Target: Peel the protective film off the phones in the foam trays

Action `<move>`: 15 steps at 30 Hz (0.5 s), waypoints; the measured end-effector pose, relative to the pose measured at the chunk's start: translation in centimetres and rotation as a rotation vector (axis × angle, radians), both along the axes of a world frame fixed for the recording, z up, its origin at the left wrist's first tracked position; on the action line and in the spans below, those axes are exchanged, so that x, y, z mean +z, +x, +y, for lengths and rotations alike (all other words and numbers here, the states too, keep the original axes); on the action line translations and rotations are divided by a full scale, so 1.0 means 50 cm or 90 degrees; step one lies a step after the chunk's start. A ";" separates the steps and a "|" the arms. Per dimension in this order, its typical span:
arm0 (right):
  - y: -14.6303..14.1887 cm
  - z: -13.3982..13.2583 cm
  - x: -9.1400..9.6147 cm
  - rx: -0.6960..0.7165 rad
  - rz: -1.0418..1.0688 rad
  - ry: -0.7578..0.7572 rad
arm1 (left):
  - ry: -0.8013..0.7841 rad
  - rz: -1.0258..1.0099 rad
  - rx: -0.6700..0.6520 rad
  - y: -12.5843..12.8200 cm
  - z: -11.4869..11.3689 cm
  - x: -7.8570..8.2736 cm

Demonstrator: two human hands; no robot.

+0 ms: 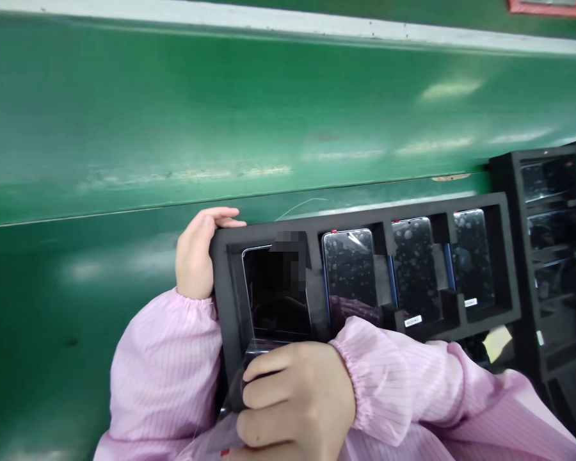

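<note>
A black foam tray (475, 328) holds several dark-screened phones in a row of slots. My left hand (196, 256) grips its far left corner, fingers bent over the edge. In the leftmost slot lies a phone (278, 314) with a glossy black screen. Over its near end is my right hand (300, 394), its fingers curled closed around a clear plastic film (262, 346) that trails toward me; a red tab shows near the fingertips. The other phones, one (350, 269) beside it, one (415, 269) further right and one (473, 256) at the right end, have bubbly film and red tabs.
More black trays (532, 256) with phones stand at the right. A pale yellow piece of paper (498, 342) lies beside the tray's near right corner. Behind runs a green surface (244, 109) with a white strip (249, 20); a red-edged item (546, 8) sits at top right.
</note>
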State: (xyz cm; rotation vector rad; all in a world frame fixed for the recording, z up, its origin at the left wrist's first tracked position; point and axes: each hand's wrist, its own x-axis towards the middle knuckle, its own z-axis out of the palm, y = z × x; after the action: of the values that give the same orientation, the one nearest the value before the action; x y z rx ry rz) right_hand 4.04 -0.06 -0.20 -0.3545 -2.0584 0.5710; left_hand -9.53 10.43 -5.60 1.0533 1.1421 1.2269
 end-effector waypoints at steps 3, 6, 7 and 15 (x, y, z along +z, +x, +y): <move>-0.007 -0.005 -0.001 0.003 0.032 -0.009 | 0.010 0.003 0.001 0.001 0.000 0.001; -0.011 -0.011 0.000 0.000 0.059 0.002 | 0.030 0.019 0.009 0.002 0.000 0.001; -0.011 -0.014 0.000 -0.001 0.066 0.010 | 0.032 0.019 0.013 0.002 0.001 0.000; -0.005 -0.042 0.004 -0.026 0.070 -0.030 | 0.040 -0.003 0.002 0.000 0.006 -0.006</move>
State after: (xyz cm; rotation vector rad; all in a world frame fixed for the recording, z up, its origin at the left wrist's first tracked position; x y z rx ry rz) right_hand 3.79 -2.18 -0.02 -0.3833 -1.9309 0.6020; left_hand -9.53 10.73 -5.90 1.0954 1.1083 1.2737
